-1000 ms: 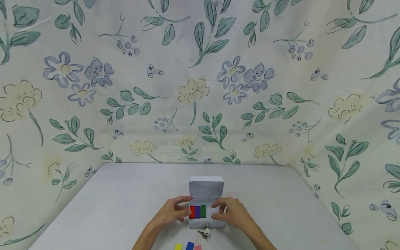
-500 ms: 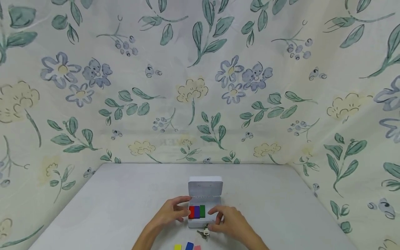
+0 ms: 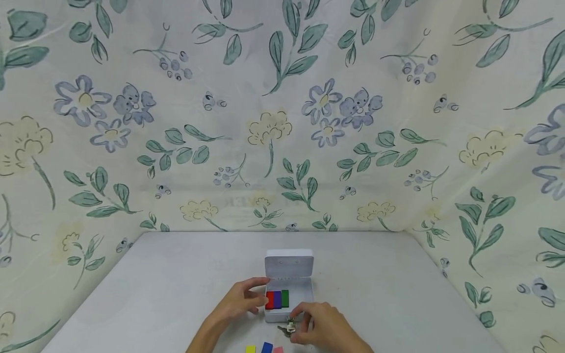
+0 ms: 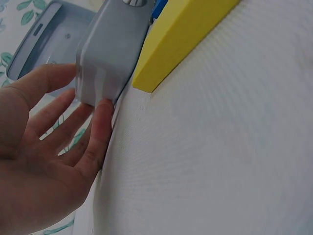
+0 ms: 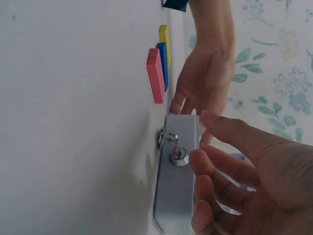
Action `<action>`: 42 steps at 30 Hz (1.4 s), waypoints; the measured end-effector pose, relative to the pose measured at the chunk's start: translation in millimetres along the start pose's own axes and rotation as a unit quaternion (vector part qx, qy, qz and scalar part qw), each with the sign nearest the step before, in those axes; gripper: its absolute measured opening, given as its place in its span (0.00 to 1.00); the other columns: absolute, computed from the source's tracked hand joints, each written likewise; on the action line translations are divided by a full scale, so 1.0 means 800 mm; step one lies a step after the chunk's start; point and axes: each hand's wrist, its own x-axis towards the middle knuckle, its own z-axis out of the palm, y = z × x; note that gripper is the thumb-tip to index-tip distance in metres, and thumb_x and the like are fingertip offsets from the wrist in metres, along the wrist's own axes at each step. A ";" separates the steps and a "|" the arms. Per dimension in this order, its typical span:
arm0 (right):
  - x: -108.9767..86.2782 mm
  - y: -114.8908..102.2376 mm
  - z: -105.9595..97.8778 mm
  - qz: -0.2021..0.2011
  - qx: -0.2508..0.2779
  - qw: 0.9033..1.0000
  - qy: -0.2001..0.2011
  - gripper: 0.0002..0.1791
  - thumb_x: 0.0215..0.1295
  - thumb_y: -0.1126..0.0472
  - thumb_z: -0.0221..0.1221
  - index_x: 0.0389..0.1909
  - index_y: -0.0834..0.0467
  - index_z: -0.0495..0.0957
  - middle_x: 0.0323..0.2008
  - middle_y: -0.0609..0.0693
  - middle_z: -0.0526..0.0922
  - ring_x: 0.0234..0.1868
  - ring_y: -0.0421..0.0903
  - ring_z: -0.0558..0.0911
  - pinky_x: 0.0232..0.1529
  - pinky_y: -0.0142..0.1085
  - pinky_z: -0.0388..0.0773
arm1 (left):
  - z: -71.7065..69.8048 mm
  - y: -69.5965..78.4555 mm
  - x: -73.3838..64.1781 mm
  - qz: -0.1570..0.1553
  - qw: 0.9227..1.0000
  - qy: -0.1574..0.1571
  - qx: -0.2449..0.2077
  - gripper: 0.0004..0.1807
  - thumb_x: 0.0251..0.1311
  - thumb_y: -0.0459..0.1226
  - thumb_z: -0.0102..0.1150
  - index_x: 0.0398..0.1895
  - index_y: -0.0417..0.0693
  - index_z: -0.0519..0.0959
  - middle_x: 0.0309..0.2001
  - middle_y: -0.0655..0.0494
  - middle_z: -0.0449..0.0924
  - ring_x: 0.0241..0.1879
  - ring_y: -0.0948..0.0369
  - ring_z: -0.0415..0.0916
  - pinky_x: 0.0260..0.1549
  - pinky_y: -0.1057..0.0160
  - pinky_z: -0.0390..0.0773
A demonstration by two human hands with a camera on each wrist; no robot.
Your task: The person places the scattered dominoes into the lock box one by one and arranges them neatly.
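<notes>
Right grip (image 3: 325, 322) is parted, left grip (image 3: 241, 298) holds box (image 3: 274, 317) (white table (image 3: 375, 279), floral cloth (image 3: 335, 169) behind).

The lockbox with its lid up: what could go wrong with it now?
The lid of the lockbox stands open, so a bump might drop it onto the left hand at its side. The right hand is close to the keys hanging at the lock, so a clumsy knock might push the lockbox.
</notes>
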 end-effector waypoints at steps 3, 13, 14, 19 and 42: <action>-0.004 -0.002 0.006 0.012 0.013 1.000 -0.014 0.18 0.52 0.53 0.72 0.45 0.51 0.83 0.20 0.42 0.78 0.22 0.38 0.73 0.25 0.26 0.69 | 0.000 -0.001 0.001 -0.002 1.000 0.000 0.003 0.31 0.59 0.40 0.65 0.66 0.46 0.71 0.67 0.39 0.70 0.46 0.58 0.81 0.38 0.59 0.84; -0.008 0.002 0.024 0.030 0.009 0.998 -0.045 0.19 0.52 0.52 0.73 0.46 0.48 0.84 0.22 0.42 0.78 0.22 0.40 0.73 0.27 0.28 0.73 | 0.002 0.001 0.001 0.006 1.000 0.013 0.026 0.31 0.58 0.41 0.66 0.65 0.46 0.73 0.67 0.40 0.70 0.43 0.58 0.82 0.38 0.59 0.84; -0.007 0.002 0.025 0.037 0.008 0.998 -0.049 0.20 0.51 0.51 0.73 0.46 0.48 0.84 0.22 0.42 0.78 0.23 0.40 0.73 0.28 0.29 0.74 | 0.003 0.001 0.001 0.005 1.000 0.013 0.026 0.31 0.58 0.41 0.66 0.65 0.46 0.73 0.67 0.40 0.70 0.43 0.57 0.82 0.38 0.59 0.84; -0.006 0.003 0.031 0.052 0.014 0.996 -0.065 0.20 0.52 0.54 0.73 0.47 0.48 0.83 0.22 0.43 0.78 0.23 0.41 0.74 0.30 0.30 0.73 | 0.002 0.000 0.000 0.000 1.000 0.013 0.022 0.31 0.58 0.40 0.66 0.65 0.46 0.73 0.67 0.40 0.71 0.44 0.57 0.81 0.38 0.59 0.84; -0.002 0.002 0.043 0.053 0.017 0.995 -0.079 0.12 0.55 0.56 0.71 0.41 0.48 0.84 0.20 0.44 0.76 0.21 0.39 0.71 0.26 0.26 0.66 | 0.000 0.001 -0.002 -0.004 0.999 0.020 0.025 0.31 0.57 0.42 0.67 0.66 0.49 0.72 0.67 0.42 0.71 0.43 0.58 0.82 0.41 0.59 0.84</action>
